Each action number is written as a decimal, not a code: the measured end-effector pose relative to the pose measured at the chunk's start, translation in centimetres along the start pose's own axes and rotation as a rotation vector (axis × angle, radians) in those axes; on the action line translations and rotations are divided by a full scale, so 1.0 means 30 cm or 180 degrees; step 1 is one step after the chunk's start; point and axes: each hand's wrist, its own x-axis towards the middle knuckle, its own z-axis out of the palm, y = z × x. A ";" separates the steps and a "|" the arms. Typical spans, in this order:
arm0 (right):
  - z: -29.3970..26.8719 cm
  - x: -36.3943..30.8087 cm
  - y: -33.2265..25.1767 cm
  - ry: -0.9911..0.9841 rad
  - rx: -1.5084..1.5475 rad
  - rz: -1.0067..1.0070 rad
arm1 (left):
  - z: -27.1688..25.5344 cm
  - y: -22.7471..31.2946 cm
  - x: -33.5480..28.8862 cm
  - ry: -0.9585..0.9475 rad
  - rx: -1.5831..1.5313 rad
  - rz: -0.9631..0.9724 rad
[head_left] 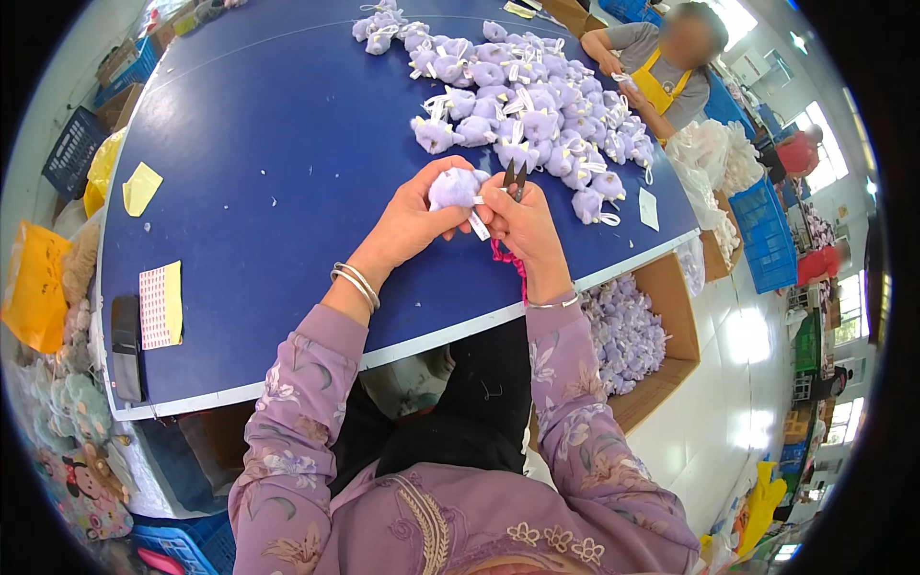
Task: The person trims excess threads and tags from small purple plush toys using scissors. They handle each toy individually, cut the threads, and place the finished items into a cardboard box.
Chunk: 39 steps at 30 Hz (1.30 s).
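Note:
My left hand (404, 218) is closed round a small lilac plush toy (452, 189), holding it above the table between thumb and fingers. A white fabric tag (478, 226) hangs below the toy. My right hand (529, 230) grips a pair of thread snips (515, 182), their dark blades pointing up and away from me. Its thumb and forefinger also pinch a white strip at the toy's right side. From this hand dangles a pink cord (511, 254). Beyond my hands lies a big heap of similar lilac plush toys (537, 96) with white loops.
The blue table (259, 125) carries a sticker sheet (160, 305), a black phone (126, 347) and yellow paper (142, 189) at left. A cardboard box (661, 326) of plush toys stands below the right edge. A co-worker in a yellow apron (659, 84) sits at the far right.

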 end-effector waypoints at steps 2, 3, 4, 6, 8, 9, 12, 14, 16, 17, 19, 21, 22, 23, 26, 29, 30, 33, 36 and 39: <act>0.000 -0.003 0.001 -0.0056 -0.0017 -0.0129 | -0.002 -0.003 0.002 -0.0038 -0.0069 0.0006; 0.000 -0.004 -0.001 -0.0026 -0.0053 -0.0134 | -0.001 -0.002 0.001 -0.0064 -0.0096 -0.0026; 0.002 -0.006 -0.004 0.0005 -0.0088 -0.0139 | -0.001 0.001 -0.001 -0.0091 -0.0124 -0.0059; 0.009 -0.009 -0.010 0.0071 -0.0226 -0.0093 | -0.012 -0.003 0.000 -0.0130 -0.0251 -0.0098; 0.017 -0.016 -0.011 0.0142 -0.0427 0.0006 | -0.040 -0.028 0.007 -0.0156 -0.0451 -0.0112; 0.016 -0.021 -0.011 0.0178 -0.0490 0.0068 | -0.040 -0.036 0.011 -0.0113 -0.0388 -0.0088; 0.020 -0.037 -0.012 0.0265 -0.0641 0.0180 | -0.042 -0.048 0.020 -0.0087 -0.0303 -0.0099; 0.032 -0.052 -0.028 0.0294 -0.0697 0.0158 | -0.049 -0.043 0.016 -0.0199 -0.0383 -0.0217; 0.008 -0.080 -0.072 0.0989 -0.1128 -0.0254 | -0.019 -0.010 0.005 0.0098 -0.0517 -0.0306; -0.100 -0.102 -0.076 0.0789 0.0199 -0.0733 | -0.005 0.000 0.008 0.0241 -0.0592 -0.0350; -0.169 -0.134 -0.159 0.0088 0.1647 -0.1603 | -0.020 -0.010 0.019 0.0224 -0.0535 -0.0365; -0.206 -0.132 -0.219 -0.0416 0.1734 -0.1734 | -0.021 -0.003 0.022 0.0263 -0.0489 -0.0388; -0.196 -0.107 -0.227 0.0686 0.0891 -0.1321 | -0.020 -0.006 0.025 0.0239 -0.0468 -0.0372; -0.195 -0.071 -0.210 0.1047 0.0512 -0.1217 | -0.021 -0.014 0.028 0.0218 -0.0449 -0.0354; -0.173 -0.029 -0.199 0.1146 0.0294 -0.1039 | -0.032 -0.016 0.029 0.0204 -0.0450 -0.0395; -0.171 -0.015 -0.189 0.1133 0.0098 -0.0855 | -0.045 -0.025 0.021 0.0227 -0.0472 -0.0421; -0.161 -0.013 -0.179 0.1191 -0.0024 -0.0689 | -0.043 -0.026 0.023 0.0209 -0.0478 -0.0416; -0.148 -0.025 -0.179 0.1388 -0.0461 -0.0257 | -0.033 -0.023 0.029 0.0194 -0.0460 -0.0462; -0.088 -0.099 -0.350 0.2490 -0.2252 -0.0540 | -0.046 -0.027 0.023 0.0243 -0.0445 -0.0471; -0.136 -0.257 -0.569 0.3727 -0.2317 -0.1681 | -0.041 -0.033 0.025 0.0252 -0.0414 -0.0518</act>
